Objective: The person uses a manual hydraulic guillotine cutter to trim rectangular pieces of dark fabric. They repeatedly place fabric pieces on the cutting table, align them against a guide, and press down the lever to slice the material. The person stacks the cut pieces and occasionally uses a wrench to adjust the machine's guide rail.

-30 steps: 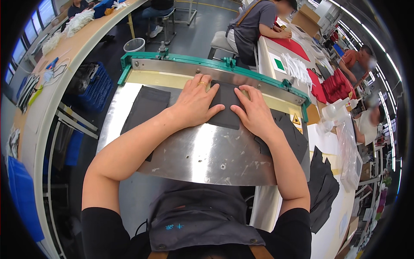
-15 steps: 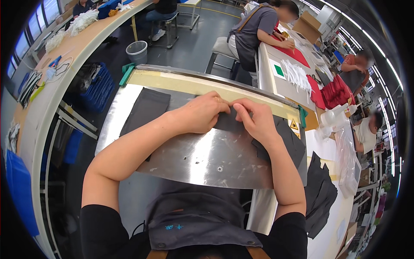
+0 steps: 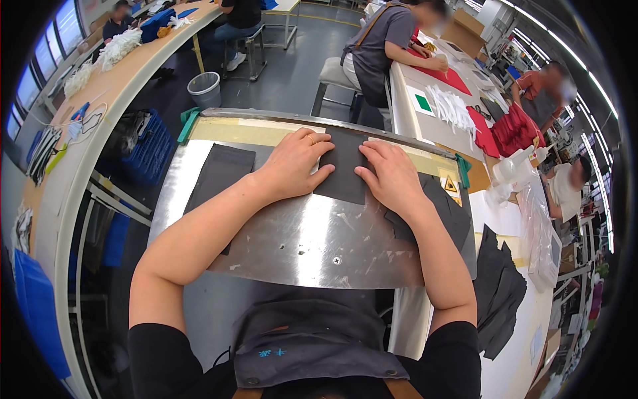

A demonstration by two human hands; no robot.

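A dark cloth piece [image 3: 342, 176] lies flat between the two hands, its far end reaching up to the metal bar [image 3: 266, 119] beyond the fingertips. The left hand [image 3: 297, 164] rests with fingers spread, its fingertips and thumb at the cloth's left edge. The right hand [image 3: 391, 173] lies opposite, fingers slightly bent, its fingertips touching the right edge. Neither hand is clenched; both press lightly from above, and how firmly cannot be told.

Under the hands is a shiny metal plate [image 3: 319, 233], with a yellowish strip [image 3: 256, 134] along its far side. Left of the left hand, partly beneath that forearm, lies a folded dark piece [image 3: 222, 174]. Right of the right hand, partly under the other forearm, are loose dark pieces [image 3: 442, 213], near a yellow warning sticker [image 3: 450, 184]. Green brackets stand at the plate's far corners, one beyond each hand.

Farther right of the right hand, a black cloth pile [image 3: 498, 292] lies on a white table [image 3: 525, 319]. Well beyond the left hand stands a grey bin [image 3: 205, 90]; beyond the right, a seated co-worker [image 3: 372, 50] leans over red cloth [image 3: 448, 78].
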